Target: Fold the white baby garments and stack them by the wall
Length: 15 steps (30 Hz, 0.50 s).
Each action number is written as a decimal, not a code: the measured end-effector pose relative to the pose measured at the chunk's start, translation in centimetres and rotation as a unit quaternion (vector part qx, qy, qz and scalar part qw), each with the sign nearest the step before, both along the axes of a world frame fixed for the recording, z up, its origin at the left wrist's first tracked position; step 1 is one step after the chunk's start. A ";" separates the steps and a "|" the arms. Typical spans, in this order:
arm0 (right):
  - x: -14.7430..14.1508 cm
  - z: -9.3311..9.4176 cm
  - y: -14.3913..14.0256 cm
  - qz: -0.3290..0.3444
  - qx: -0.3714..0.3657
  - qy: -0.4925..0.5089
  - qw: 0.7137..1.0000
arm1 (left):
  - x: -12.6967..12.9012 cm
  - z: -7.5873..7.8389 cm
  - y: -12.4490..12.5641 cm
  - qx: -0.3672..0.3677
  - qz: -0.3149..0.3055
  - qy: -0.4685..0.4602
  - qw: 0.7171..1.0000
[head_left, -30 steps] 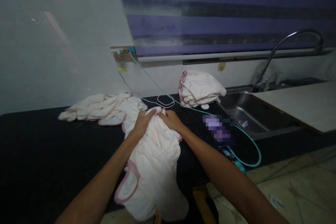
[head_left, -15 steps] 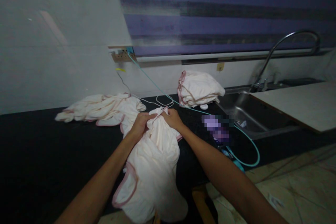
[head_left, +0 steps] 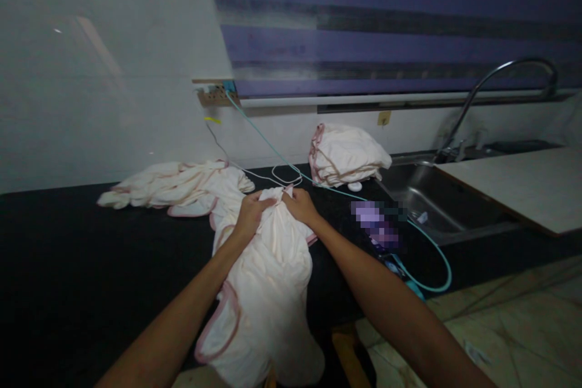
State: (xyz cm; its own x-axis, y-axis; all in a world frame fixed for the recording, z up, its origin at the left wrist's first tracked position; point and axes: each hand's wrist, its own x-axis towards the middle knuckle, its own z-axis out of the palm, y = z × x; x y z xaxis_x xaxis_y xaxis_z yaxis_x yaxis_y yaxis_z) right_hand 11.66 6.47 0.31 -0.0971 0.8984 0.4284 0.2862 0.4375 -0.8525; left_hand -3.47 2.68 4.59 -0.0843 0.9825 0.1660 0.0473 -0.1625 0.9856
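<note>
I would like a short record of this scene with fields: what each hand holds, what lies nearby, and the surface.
left hand: left hand grips the top edge of the pink-trimmed cloth
right hand: right hand grips the same edge, close beside the left
cloth position: draped over the front edge of the black counter
behind left: loose cloth pile
behind right: folded cloth stack
cables: teal cable, white cable
far right: steel sink with faucet

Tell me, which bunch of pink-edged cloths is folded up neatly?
The folded stack by the sink. The heap on the left lies crumpled, and the cloth in both hands hangs loose over the counter edge.
</note>
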 end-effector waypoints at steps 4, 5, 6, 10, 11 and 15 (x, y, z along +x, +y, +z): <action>0.1 0.1 0.0 -0.017 0.005 0.015 1.000 | -0.5 0.0 0.8 0.025 0.026 0.034 0.999; 0.2 0.1 0.0 -0.020 0.004 0.017 1.000 | -0.7 0.0 0.9 0.022 0.022 0.041 0.999; 0.2 0.2 -0.1 -0.022 0.003 0.020 1.000 | -1.0 -0.1 0.8 0.018 0.012 0.043 0.999; 0.3 0.4 -0.1 -0.026 -0.004 0.040 0.999 | -1.5 0.0 0.1 0.001 -0.030 0.028 0.999; 0.3 0.4 -0.1 -0.030 -0.006 0.046 0.998 | -1.5 0.2 -0.1 -0.003 -0.035 0.026 0.999; 0.3 0.4 0.3 -0.062 -0.009 0.057 0.996 | -0.6 1.0 -0.5 -0.001 -0.076 0.049 0.996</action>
